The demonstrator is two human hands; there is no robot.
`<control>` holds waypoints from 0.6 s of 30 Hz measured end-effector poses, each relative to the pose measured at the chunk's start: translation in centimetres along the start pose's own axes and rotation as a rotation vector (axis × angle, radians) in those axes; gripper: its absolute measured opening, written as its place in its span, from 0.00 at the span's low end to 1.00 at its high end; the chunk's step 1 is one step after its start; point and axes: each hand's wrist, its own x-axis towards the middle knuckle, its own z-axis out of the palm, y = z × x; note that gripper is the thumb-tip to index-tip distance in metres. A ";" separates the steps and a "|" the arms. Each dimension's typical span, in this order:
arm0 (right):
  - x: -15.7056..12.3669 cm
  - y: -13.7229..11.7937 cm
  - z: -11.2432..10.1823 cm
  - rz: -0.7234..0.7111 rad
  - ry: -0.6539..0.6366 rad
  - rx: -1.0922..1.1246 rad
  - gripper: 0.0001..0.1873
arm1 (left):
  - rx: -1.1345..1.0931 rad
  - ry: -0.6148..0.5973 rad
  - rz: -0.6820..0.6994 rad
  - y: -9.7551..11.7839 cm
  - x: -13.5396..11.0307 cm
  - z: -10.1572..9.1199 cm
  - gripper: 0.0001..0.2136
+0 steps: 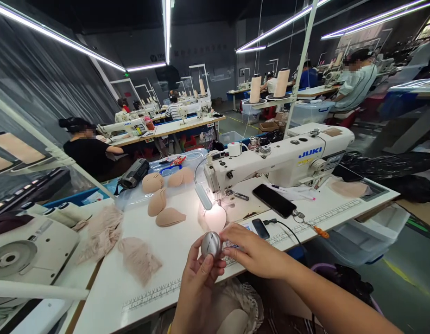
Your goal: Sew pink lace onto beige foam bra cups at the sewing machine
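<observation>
A small rounded silver object (211,244) with a dark slit across its top is held in my left hand (201,273), thumb in front and fingers curled behind. Its exact kind does not show. My right hand (249,248) is closed at the object's right edge, index finger and thumb bent in against it; the fingertips are partly hidden. Just beyond both hands, a beige fabric piece (215,218) lies lit up under the needle area of the white sewing machine (270,162). In my lap rests beige fabric with a ruffled edge (249,301).
Beige moulded cups (168,217) and gathered mesh pieces (138,260) lie on the white table (110,297). A black phone (274,200), a small dark device (261,228) with a cable, and keys with an orange tag (321,232) lie at right. Other people sit at machines beyond.
</observation>
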 end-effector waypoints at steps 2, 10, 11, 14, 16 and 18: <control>0.6 0.4 0.9 0.005 -0.012 0.034 0.08 | 0.001 0.002 -0.001 0.0 0.0 -0.6 0.29; 0.9 1.1 1.4 0.072 0.043 0.140 0.05 | 0.356 -0.007 0.219 -0.5 0.4 -2.4 0.30; 0.8 1.0 1.5 0.077 0.062 0.142 0.06 | 0.399 -0.007 0.238 -0.5 0.4 -2.6 0.30; 0.6 0.8 2.0 0.083 0.112 0.159 0.06 | 0.469 -0.013 0.252 -0.5 0.2 -2.9 0.31; 0.4 0.8 2.2 0.083 0.127 0.174 0.06 | 0.499 -0.018 0.262 -0.4 0.1 -2.9 0.32; 0.5 0.9 2.4 0.085 0.134 0.188 0.07 | 0.537 -0.022 0.275 -0.2 0.0 -2.7 0.32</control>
